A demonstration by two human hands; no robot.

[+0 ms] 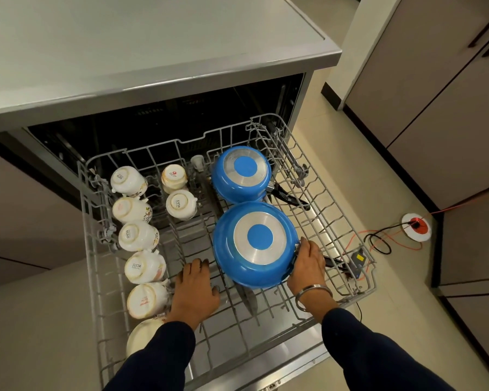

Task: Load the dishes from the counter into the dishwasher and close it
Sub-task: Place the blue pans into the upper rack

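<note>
The grey wire rack [347,238] of the open dishwasher is pulled out toward me. Two blue pans lie upside down in its right half: a smaller one [239,173] at the back and a larger one [254,244] in front. My right hand [308,266] grips the larger pan where its black handle [333,261] joins the rim. My left hand [195,289] lies flat on the rack wires just left of that pan, fingers spread. Several white cups [137,235] stand upside down along the rack's left side and middle.
The grey counter top [124,52] above the dishwasher shows no dishes. The open door [302,348] juts out below the rack. To the right, cabinet doors [435,108], a floor socket [417,225] and orange and black cables [378,241] lie on the tiled floor.
</note>
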